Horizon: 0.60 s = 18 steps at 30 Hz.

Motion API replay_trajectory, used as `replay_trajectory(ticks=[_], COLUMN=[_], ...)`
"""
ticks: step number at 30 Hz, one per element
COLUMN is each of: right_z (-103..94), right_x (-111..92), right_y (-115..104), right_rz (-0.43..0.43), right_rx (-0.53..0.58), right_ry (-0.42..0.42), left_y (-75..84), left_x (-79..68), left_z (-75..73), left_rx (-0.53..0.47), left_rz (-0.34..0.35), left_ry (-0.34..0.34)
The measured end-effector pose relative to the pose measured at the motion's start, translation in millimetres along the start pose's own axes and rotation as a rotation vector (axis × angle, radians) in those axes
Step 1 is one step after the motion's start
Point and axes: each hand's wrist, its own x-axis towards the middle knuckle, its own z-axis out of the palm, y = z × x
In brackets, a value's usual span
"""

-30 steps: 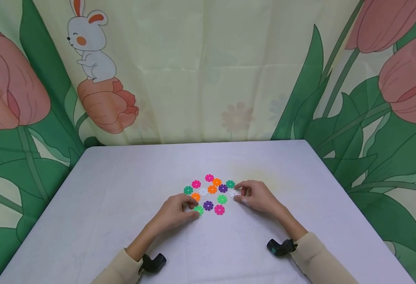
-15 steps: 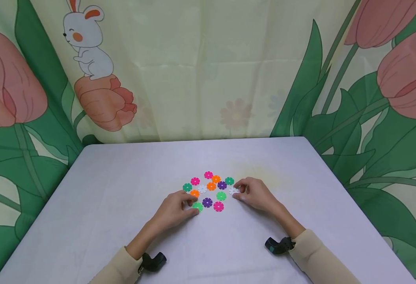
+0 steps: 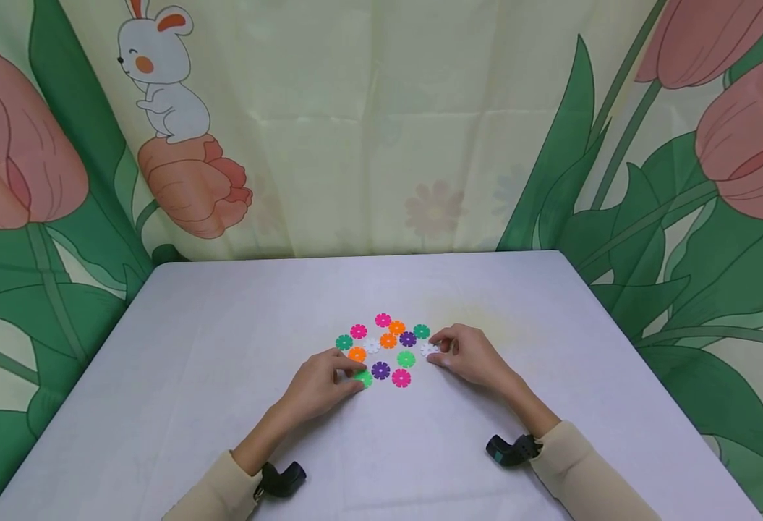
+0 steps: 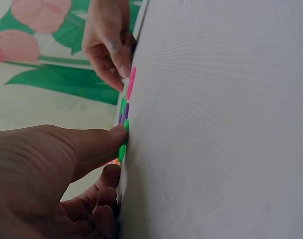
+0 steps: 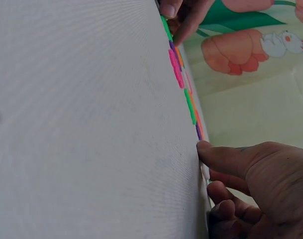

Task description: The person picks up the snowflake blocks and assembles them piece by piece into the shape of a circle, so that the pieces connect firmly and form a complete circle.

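Ideally, I apply light, even pressure: the left grip [image 3: 321, 383] pinches the light-green disc [image 3: 365, 378], lower centre of the head view; the right grip [image 3: 471, 354] pinches the white disc [image 3: 429, 349], farther right.

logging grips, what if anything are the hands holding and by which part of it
The left hand holds a light green disc, the right hand a white disc, each by the rim, between thumb and finger; how firmly cannot be told.
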Motion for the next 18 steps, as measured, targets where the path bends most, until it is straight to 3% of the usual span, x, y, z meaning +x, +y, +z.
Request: replay_trajectory(ticks=[11, 18], right_z=[1.3, 1.4], right_x=[-0.5, 0.2], right_y=[2.4, 1.6], right_rz=[0.019, 0.019], right_rx=[0.045, 0.058], right_ry=[0.024, 0.031], left_y=[1.1, 1.8], left_x=[-0.9, -0.1], left_z=[1.3, 2.0], left_rx=[-0.009, -0.028], left_rz=[-0.017, -0.074], left_ry=[-0.003, -0.003])
